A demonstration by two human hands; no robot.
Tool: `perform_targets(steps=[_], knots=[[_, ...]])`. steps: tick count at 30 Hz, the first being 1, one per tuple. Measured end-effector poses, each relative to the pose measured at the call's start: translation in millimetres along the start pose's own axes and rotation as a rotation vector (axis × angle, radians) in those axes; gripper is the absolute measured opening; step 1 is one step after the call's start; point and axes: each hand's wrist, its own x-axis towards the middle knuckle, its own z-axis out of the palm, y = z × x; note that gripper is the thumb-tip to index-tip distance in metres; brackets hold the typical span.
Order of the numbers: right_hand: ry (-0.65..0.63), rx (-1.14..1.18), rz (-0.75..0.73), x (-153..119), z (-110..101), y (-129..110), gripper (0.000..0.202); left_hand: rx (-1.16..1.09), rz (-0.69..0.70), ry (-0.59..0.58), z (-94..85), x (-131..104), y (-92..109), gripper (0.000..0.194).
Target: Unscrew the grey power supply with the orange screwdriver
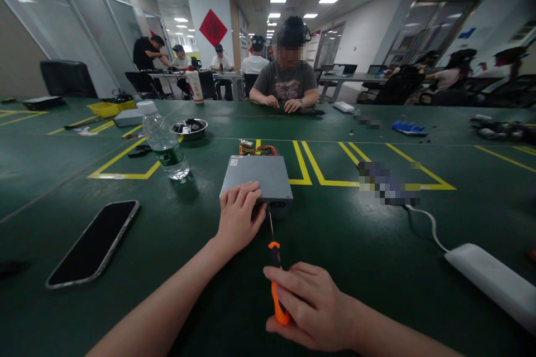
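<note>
A grey metal computer power supply [268,174] lies on the green table in front of me, its bundle of coloured cables [258,149] behind it. My left hand [238,215] grips its near left part, fingers over the top and thumb at the front edge. My right hand [314,304] is closed around the orange and black handle of a screwdriver [274,254]. The screwdriver's thin shaft points away from me, and its tip meets the front face of the power supply beside my left thumb. Whether a screw sits under the tip is too small to tell.
To the left are a water bottle [167,148], a phone [94,242] and a metal bowl [191,129] of dark parts. A blurred device [385,183] joins a white power bank [489,276] by cable at right. A person [287,75] sits opposite.
</note>
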Motion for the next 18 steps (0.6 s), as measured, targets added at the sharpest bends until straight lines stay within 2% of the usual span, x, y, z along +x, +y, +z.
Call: perform_targets(steps=[2,8,14,18], knots=[[0.004,0.012,0.026,-2.3,1.5,-0.2,0.025,0.001,-0.001,-0.003,-0.2,0.3,0.2,0.018],[-0.128,-0.026,0.000,2.2,-3.0,-2.5,0.029,-0.001,-0.007,-0.010,-0.9,0.9,0.0,0.019],[-0.035,-0.049,0.022,-1.7,1.4,-1.2,0.026,0.006,-0.006,-0.014,-0.9,0.8,0.2,0.019],[-0.098,0.020,0.037,-0.9,-1.0,-1.1,0.032,0.008,-0.004,-0.008,-1.1,0.9,0.6,0.019]])
